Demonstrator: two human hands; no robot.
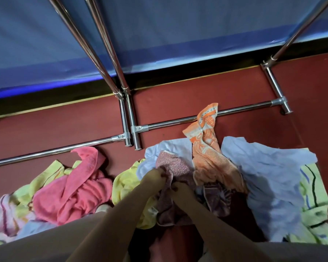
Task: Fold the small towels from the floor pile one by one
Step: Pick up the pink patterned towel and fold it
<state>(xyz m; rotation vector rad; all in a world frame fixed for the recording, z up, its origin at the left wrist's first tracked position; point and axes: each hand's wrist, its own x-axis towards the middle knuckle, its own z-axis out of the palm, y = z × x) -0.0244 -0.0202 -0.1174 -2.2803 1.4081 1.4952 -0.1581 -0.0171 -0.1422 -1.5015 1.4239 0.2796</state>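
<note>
Fingers (160,173) of the left hand (155,175) are curled and pinch an edge of the mauve patterned towel (173,167); those of the right hand (180,191) are curled on the same towel just nearer and to the right. Both hands hold it bunched, low over the pile, at centre of the scene. No brand, label or legible writing is visible on any cloth; a small white tag (152,210) shows at the hem of the yellow towel (127,186), but its print cannot be read.

Surroundings: the pile lies on a dark red floor (178,95). An orange patterned towel (208,144) lies beside the mauve one to its right, its far end draped over the low bar of a chrome metal rack (235,110). A pale lilac cloth (269,176) spreads under and right of it. A green striped towel (314,205) lies at the far right edge. To the left lies a pink towel (78,188) on light green cloths (47,174), touching the second rack bar (45,153). A blue sheet (159,31) hangs beyond the racks.
</note>
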